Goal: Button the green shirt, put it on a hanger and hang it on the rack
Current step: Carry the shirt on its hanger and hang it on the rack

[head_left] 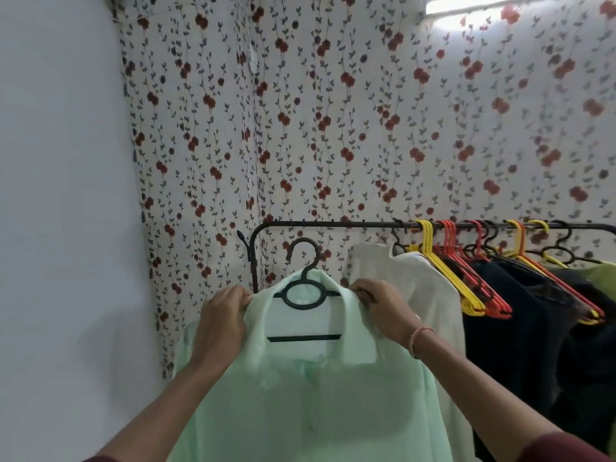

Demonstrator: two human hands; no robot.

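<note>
The pale green shirt (300,395) hangs in front of me on a black hanger (304,295), its front closed down the middle. The hanger's hook points up, just below the black rack bar (333,224) and not touching it. My left hand (221,315) pinches the shirt's left shoulder by the collar. My right hand (380,306) pinches the right shoulder by the collar. Both hands hold the shirt up at the rack's left end.
On the rack to the right hang a white shirt (420,288), yellow and red hangers (466,278), dark garments (533,311) and a light green one (603,275). A flowered wall (300,128) is behind, a plain wall (60,195) at left.
</note>
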